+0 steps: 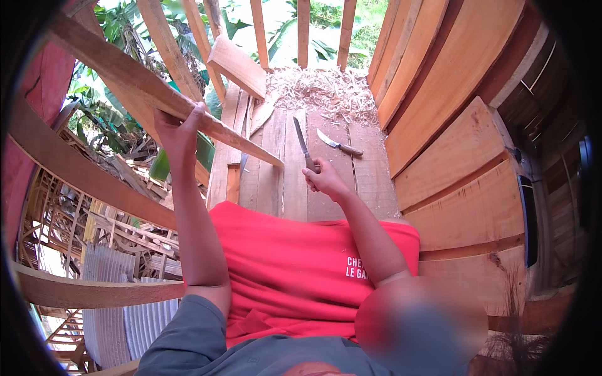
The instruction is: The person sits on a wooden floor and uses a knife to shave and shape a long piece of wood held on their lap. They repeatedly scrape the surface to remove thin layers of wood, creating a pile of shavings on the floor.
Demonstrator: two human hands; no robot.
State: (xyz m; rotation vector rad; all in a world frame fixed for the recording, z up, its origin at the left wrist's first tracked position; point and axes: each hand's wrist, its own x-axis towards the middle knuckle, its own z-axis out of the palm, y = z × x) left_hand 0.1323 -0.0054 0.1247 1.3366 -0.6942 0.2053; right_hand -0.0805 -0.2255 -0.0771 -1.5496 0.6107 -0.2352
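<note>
My left hand (182, 128) is raised at the left, its fingers wrapped around a long wooden board (241, 143). The board slants from the upper left down to a narrow end over the plank floor. In front of my lap, my right hand (327, 182) grips a knife (301, 139) by its handle. Its long, narrow blade points away from me, beside the board's lower end and apart from it. A second knife (340, 146) with a curved blade and brown handle lies on the planks just beyond my right hand.
Wood shavings (313, 91) pile up at the far end of the plank floor (266, 185). A wooden block (238, 67) leans by the left slats. A plank wall (461, 160) stands on the right. Red cloth (282, 257) covers my lap. Corrugated sheets (110, 313) lie below, outside the left rails.
</note>
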